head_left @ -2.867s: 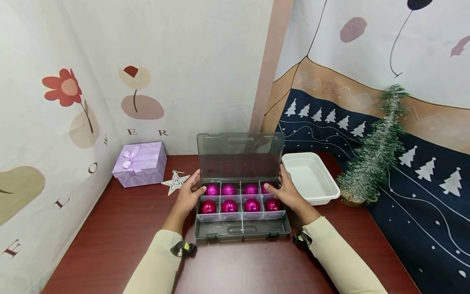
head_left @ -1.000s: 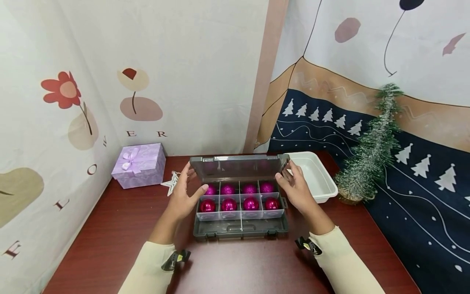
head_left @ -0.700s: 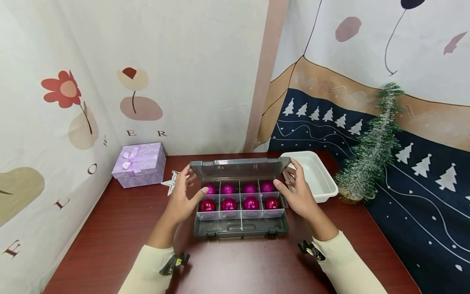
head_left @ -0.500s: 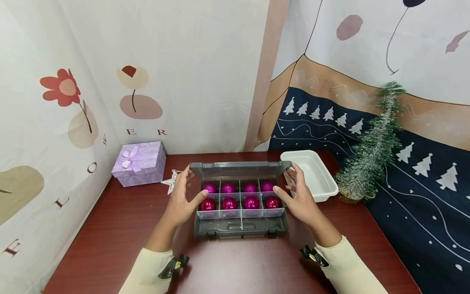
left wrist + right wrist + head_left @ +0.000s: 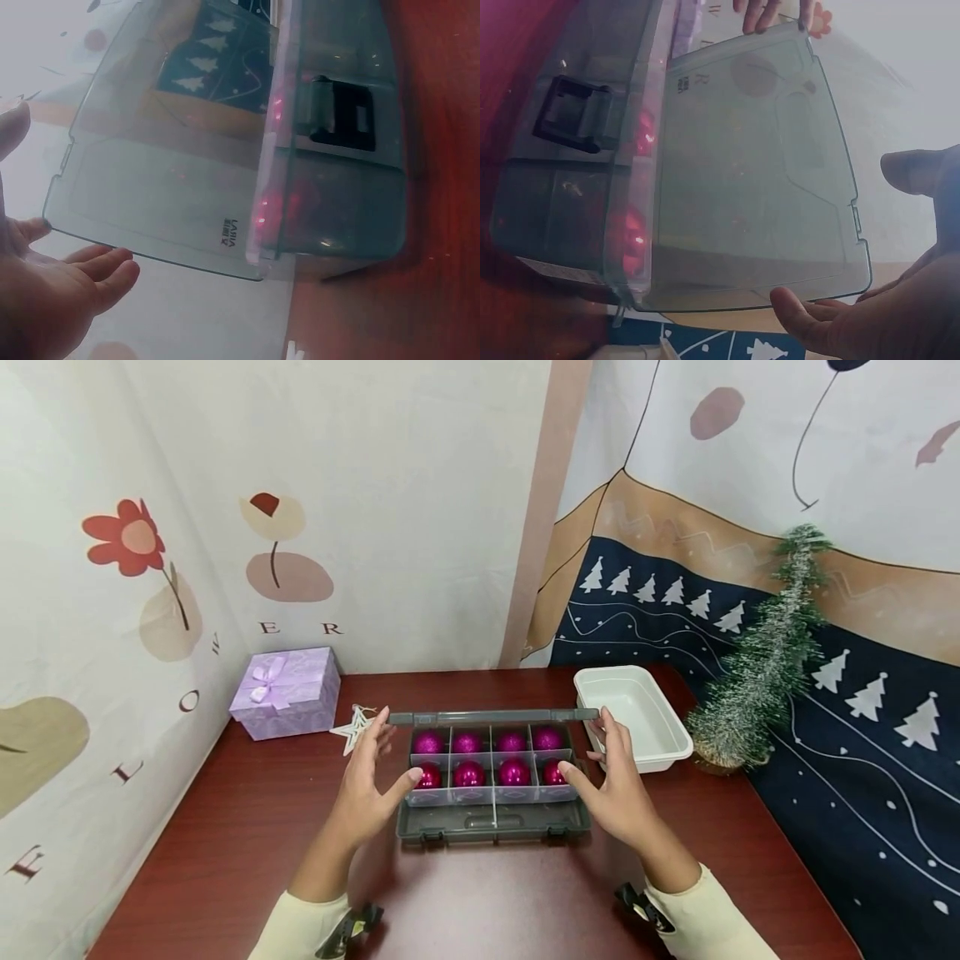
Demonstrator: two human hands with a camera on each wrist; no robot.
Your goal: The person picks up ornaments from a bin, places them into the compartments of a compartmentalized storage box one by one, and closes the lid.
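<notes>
A grey see-through storage box [image 5: 450, 833] lies on the table with several shiny magenta baubles [image 5: 513, 772] sorted into its divided compartments; the front section holds none. Its lid [image 5: 495, 717] stands tilted up, seen almost edge-on from the head and broadside in the left wrist view. My left hand [image 5: 365, 797] touches the lid's left edge with outstretched fingers, thumb apart from it. On the opposite edge, the fingers of my right hand [image 5: 621, 789] rest against the lid [image 5: 742, 180], thumb spread away. In the right wrist view, black latches [image 5: 574, 112] mark the box's front wall.
A lilac gift box [image 5: 288, 693] with a bow sits at the back left, a white star ornament [image 5: 352, 729] beside it. Right of the storage box stand a white tray [image 5: 678, 747] and a small frosted tinsel tree [image 5: 765, 668]. Printed cloth walls border the table.
The lid has swung from upright down towards me. Both hands have left the box's sides, moved to the lid's edges and come nearer and lower with it.
</notes>
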